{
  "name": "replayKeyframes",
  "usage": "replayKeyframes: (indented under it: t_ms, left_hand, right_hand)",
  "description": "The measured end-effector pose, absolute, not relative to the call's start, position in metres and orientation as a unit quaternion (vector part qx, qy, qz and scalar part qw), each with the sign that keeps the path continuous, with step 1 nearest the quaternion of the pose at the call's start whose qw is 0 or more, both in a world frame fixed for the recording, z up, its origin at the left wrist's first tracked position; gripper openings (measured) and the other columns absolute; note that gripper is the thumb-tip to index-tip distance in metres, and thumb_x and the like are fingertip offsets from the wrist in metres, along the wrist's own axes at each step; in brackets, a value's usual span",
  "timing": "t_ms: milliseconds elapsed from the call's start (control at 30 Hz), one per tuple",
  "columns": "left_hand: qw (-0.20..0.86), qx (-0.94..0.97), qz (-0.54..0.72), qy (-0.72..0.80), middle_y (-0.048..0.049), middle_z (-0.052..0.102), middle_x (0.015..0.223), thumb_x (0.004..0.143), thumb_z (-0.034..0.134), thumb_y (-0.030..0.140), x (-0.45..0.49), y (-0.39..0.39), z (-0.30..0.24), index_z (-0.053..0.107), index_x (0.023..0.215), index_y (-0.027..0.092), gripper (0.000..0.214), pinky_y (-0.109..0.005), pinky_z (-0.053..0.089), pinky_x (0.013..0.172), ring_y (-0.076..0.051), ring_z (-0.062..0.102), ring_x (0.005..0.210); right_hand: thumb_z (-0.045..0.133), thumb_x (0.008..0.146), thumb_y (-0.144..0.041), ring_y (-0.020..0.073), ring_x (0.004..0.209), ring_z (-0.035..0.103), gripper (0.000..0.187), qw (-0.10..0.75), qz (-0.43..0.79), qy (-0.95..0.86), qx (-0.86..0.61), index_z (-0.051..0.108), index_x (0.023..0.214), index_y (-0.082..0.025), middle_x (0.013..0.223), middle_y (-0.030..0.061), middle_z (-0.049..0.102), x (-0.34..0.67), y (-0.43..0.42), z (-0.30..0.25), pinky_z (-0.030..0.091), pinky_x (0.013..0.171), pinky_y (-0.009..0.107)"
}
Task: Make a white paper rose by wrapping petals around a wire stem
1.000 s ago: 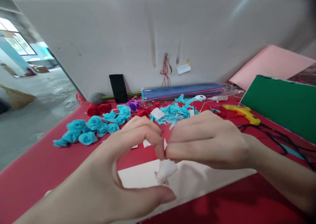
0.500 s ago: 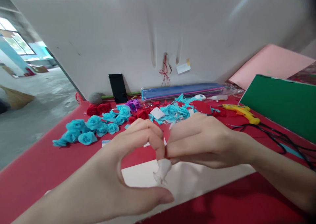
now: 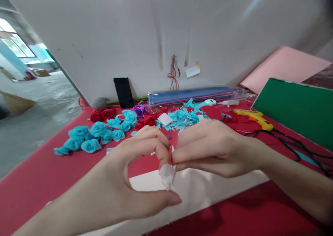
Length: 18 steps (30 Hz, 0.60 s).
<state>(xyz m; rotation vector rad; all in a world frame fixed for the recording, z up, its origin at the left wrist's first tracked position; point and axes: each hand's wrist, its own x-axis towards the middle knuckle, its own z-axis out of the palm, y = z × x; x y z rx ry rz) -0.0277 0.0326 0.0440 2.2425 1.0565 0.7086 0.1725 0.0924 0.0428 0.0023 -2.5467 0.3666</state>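
A small white crepe-paper flower [image 3: 167, 176], its petals rolled and its tip twisted, sits between my two hands. My left hand [image 3: 130, 173] curves around it: the fingertips press its upper side and the thumb lies just under the twisted end. My right hand [image 3: 213, 147] is closed, with its thumb and forefinger pinching the right edge of the white paper. Beneath both hands a long white paper strip [image 3: 208, 191] stretches across the red table.
Blue paper roses [image 3: 91, 145] lie left, red roses [image 3: 102, 114] and a purple one [image 3: 139, 110] behind. Blue scraps [image 3: 184, 117] are heaped mid-table. A yellow glue gun [image 3: 253, 118] with black cable is right, near a green board [image 3: 296, 111]. A black phone [image 3: 124, 93] leans on the white panel.
The white flower has shifted slightly left and up and has turned, its twisted end now nearer my left thumb. My right hand has moved a little left with it.
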Motion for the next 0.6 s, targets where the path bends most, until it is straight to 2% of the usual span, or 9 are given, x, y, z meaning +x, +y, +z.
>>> replayKeyframes:
  t_ms: [400,600]
  left_hand:
    - [0.253,0.835,0.283,0.398,0.0083,0.050,0.087,0.071,0.065,0.020,-0.0242,0.0282,0.0434,0.044,0.073,0.025,0.021,-0.016,0.041,0.080,-0.007,0.049,0.085]
    - [0.278,0.827,0.281,0.400,0.0080,0.050,0.083,0.072,0.064,0.018,-0.0243,0.0284,0.0419,0.044,0.079,0.027,0.022,-0.015,0.045,0.075,-0.007,0.051,0.078]
  right_hand:
    - [0.051,0.083,-0.007,0.0083,0.063,0.052,0.015,0.273,0.183,-0.944,-0.016,0.065,0.081,-0.005,0.068,0.0038,0.062,0.1712,0.0885,0.0436,0.037,0.058,0.020]
    - [0.052,0.080,-0.003,0.0079,0.061,0.054,0.015,0.262,0.249,-0.930,-0.071,0.067,0.077,-0.005,0.067,0.0041,0.065,0.1683,0.0841,0.0467,0.039,0.058,0.019]
